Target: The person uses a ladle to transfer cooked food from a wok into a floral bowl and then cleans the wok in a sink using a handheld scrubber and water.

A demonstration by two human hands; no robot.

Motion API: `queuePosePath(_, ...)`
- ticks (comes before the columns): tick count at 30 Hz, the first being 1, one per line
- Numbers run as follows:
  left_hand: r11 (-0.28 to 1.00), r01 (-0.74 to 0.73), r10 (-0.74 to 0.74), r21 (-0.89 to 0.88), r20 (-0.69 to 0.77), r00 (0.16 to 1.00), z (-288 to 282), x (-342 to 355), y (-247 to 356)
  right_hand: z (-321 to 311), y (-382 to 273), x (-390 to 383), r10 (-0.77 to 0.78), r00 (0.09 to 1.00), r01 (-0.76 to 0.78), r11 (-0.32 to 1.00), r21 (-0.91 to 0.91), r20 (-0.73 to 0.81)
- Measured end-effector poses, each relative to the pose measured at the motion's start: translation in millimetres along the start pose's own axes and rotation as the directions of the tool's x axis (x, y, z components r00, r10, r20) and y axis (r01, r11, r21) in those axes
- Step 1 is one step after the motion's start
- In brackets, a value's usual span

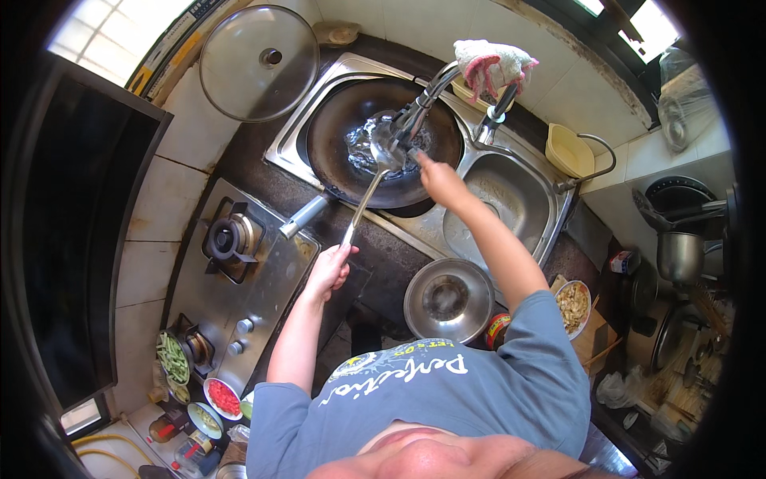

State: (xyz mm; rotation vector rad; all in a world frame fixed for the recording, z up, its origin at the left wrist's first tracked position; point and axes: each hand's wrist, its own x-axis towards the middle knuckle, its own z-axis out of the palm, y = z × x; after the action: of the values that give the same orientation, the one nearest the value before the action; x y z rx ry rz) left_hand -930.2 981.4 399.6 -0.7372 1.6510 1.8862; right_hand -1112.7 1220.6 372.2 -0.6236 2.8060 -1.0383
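Note:
A large dark wok (327,156) sits over the left sink basin, with shiny water in its bottom. Its metal handle (305,215) points toward the stove. My left hand (330,272) is closed around the long handle of a metal ladle (369,195), whose bowl is inside the wok. Above that bowl hangs the end of a chrome faucet (437,86). My right hand (440,180) reaches over the wok's right side, fingers closed at a small dark piece beside the faucet end. What they grip there is too small to tell.
A glass lid (259,64) leans behind the sink's left. Right of the wok is a second basin (519,188); a metal bowl (448,299) stands before it. The gas stove (263,275) is at left, with cut green vegetables (171,355) and chopped red pieces (223,397) nearby.

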Motion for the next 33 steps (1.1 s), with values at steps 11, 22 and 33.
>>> queuePosePath(11,0.990,0.034,-0.032,-0.137,0.016,0.999,4.7,0.6,0.8,1.7,-18.3,-33.4,-0.024,0.999,0.026,0.994,0.109,-0.024)
queuePosePath(22,0.969,0.031,-0.029,-0.244,0.012,1.000,8.1,3.0,0.9,12.9,-21.8,-34.8,0.005,1.000,-0.002,0.996,0.092,-0.030)
queuePosePath(33,0.972,0.069,-0.072,-0.223,-0.005,0.997,21.9,17.4,20.0,18.5,-16.1,-41.4,-0.029,0.997,0.027,0.999,-0.043,-0.067)
